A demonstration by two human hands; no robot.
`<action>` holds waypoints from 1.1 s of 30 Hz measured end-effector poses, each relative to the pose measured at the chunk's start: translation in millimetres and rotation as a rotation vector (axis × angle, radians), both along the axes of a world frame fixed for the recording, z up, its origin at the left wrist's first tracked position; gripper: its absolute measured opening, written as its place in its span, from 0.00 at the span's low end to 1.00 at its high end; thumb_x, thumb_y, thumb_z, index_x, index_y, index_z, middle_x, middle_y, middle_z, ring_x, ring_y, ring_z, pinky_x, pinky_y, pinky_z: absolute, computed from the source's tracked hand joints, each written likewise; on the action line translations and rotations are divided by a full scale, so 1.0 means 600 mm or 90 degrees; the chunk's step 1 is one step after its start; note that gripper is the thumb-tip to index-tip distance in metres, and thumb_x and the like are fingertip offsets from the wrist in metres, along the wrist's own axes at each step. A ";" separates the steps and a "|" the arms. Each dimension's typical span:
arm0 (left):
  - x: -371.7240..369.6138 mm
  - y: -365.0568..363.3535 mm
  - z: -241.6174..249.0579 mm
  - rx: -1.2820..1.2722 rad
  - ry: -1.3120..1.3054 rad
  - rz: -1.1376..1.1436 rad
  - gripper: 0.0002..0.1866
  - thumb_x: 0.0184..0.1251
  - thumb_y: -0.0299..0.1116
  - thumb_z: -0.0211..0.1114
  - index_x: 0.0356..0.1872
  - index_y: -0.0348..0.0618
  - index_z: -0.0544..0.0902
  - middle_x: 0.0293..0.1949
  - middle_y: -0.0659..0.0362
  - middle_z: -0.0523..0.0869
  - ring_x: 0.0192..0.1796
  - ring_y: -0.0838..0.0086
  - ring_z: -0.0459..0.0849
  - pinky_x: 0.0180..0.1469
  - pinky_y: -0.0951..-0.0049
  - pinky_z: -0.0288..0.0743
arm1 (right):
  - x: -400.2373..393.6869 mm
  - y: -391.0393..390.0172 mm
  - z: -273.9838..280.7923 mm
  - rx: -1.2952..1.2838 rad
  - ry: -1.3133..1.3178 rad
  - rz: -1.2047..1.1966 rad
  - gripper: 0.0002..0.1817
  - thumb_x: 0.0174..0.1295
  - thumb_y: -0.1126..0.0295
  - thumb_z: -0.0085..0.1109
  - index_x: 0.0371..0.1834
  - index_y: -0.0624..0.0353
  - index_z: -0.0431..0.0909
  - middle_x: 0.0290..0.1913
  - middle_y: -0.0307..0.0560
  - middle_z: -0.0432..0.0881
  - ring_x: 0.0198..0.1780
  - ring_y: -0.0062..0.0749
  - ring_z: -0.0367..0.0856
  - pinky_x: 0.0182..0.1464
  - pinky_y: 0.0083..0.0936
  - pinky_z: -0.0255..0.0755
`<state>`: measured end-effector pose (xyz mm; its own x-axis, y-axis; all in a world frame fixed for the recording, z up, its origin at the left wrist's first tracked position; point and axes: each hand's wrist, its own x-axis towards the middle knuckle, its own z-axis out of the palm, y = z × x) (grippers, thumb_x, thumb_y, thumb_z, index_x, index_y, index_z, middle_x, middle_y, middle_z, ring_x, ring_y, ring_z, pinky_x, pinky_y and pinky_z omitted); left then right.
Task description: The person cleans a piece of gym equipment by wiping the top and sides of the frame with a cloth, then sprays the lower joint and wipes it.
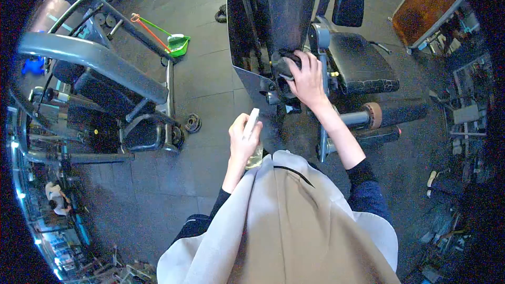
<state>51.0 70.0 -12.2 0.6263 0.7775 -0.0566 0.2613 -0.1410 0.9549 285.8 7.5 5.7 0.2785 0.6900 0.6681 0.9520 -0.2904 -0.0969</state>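
My left hand [244, 138] is wrapped round a spray bottle with a white spray head [254, 118]. Part of the bottle's clear, yellowish body [255, 158] shows below the fingers, close to my apron. Farther forward, my right hand [307, 81] is closed on a dark grey cloth [287, 66]. The cloth lies against the lower part of a tall black column [289, 10] on an exercise machine. Just right of that hand is the machine's black padded seat [363, 63], its front edge cracked.
Another grey-framed exercise machine [100, 63] stands at the left, with a small weight plate [193, 123] by its foot. A green dustpan [178, 46] and an orange-handled broom [152, 34] are behind it. Padded rollers [402, 112] stick out at right. A brown board [428, 8] stands at far right.
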 end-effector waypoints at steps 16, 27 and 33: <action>0.009 -0.008 -0.011 0.062 0.011 -0.001 0.08 0.59 0.28 0.67 0.28 0.37 0.75 0.21 0.51 0.80 0.19 0.66 0.82 0.25 0.66 0.72 | -0.006 -0.029 -0.016 0.049 0.123 -0.072 0.26 0.45 0.77 0.66 0.53 0.53 0.79 0.55 0.53 0.72 0.57 0.52 0.69 0.58 0.43 0.68; 0.056 -0.017 -0.031 0.110 -0.010 -0.074 0.09 0.56 0.29 0.68 0.28 0.37 0.75 0.23 0.50 0.80 0.27 0.60 0.83 0.30 0.64 0.73 | 0.024 -0.047 0.001 0.021 0.156 -0.037 0.27 0.44 0.80 0.63 0.52 0.54 0.81 0.54 0.52 0.74 0.58 0.52 0.69 0.60 0.41 0.69; 0.016 0.004 -0.016 0.064 -0.012 -0.025 0.07 0.58 0.28 0.67 0.29 0.37 0.77 0.22 0.53 0.80 0.22 0.70 0.81 0.26 0.69 0.73 | 0.003 -0.030 -0.023 0.098 0.210 -0.119 0.22 0.45 0.77 0.68 0.48 0.54 0.82 0.53 0.51 0.74 0.57 0.51 0.69 0.59 0.41 0.68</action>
<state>60.5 72.3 -21.9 0.6572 0.7530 0.0325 0.2360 -0.2465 0.9400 287.7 -10.3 -8.1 0.6061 0.5059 0.6138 0.7948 -0.4141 -0.4436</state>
